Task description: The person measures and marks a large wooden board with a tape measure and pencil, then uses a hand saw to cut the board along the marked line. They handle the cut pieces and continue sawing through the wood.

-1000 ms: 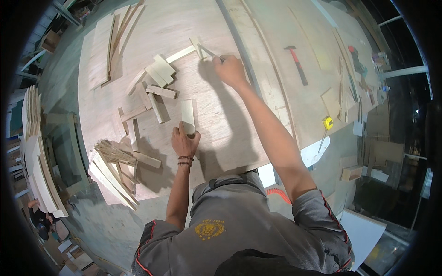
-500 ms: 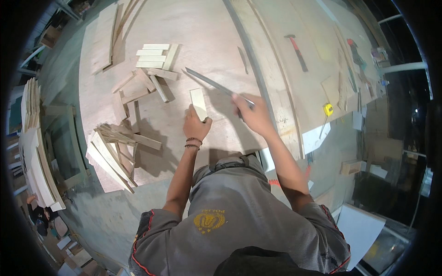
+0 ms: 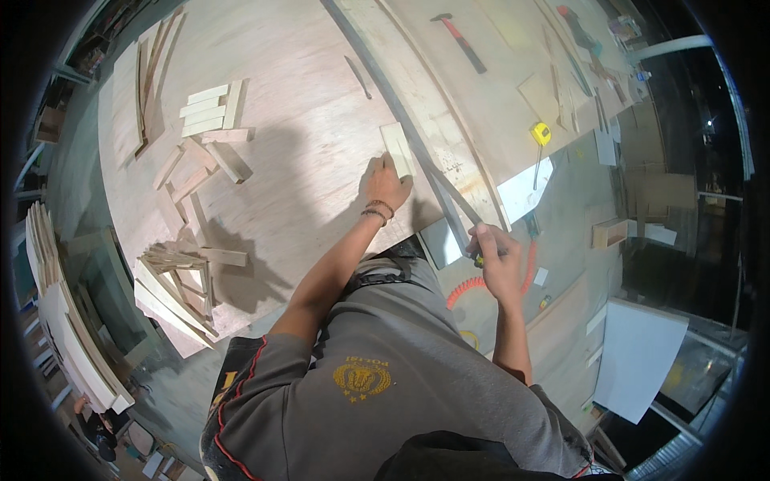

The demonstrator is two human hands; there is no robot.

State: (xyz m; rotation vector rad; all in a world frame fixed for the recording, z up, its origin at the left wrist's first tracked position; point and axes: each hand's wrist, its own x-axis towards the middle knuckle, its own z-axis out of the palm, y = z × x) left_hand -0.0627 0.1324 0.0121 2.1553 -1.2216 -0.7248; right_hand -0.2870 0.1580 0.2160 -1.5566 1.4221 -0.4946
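My left hand (image 3: 389, 184) is closed on a short pale wood block (image 3: 396, 147), which lies on the plywood sheet (image 3: 305, 88) close beside a long grey straight bar (image 3: 385, 84). My right hand (image 3: 495, 255) is at the sheet's near right edge, closed around the handle of a long, narrow metal tool that looks like a flat file (image 3: 463, 200). The tool slants away to the left, its far end over the grey bar near the block. Dark and yellow-green parts of the handle show under my fingers.
Several pale strips (image 3: 204, 111) lie grouped at left, with loose offcuts (image 3: 196, 180) and a pile of thin slats (image 3: 172, 276) nearer me. Right of the bar are a long board (image 3: 433, 104), a red-handled hammer (image 3: 459, 44) and a yellow tape measure (image 3: 540, 134).
My left hand has carried the wood block rightward to the grey bar. My right hand has drawn the file-like tool right and toward me. The view has shifted too.
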